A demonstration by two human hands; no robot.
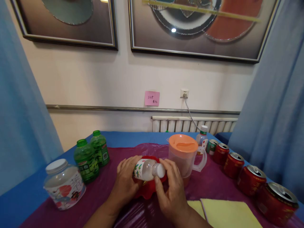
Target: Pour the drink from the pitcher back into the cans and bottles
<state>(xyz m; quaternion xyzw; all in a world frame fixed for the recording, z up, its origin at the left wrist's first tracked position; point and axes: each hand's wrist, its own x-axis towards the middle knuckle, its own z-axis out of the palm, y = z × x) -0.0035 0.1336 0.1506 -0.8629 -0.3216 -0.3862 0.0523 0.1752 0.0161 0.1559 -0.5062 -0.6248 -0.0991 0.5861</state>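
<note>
A clear plastic bottle (pixel 148 169) with a white cap and a leaf-patterned label lies tilted on its side between my hands. My left hand (pixel 127 175) wraps round its labelled body. At the other end, my right hand (pixel 172 183) has its thumb and fingers closed on the white cap (pixel 159 170). Beneath the bottle sits a red dish with a wavy rim (pixel 146 192), partly hidden by my hands. Just beyond my right hand stands a clear pitcher (pixel 178 163) with an orange lid (pixel 182 143).
To the left are a white-lidded jar (pixel 64 186) and two green bottles (pixel 85 163). A row of several drink cans (pixel 251 180) lines the right side, with another capped bottle (pixel 201 137) behind. Yellow cloths (pixel 228 213) lie at the front right on the purple sheet (pixel 123 153).
</note>
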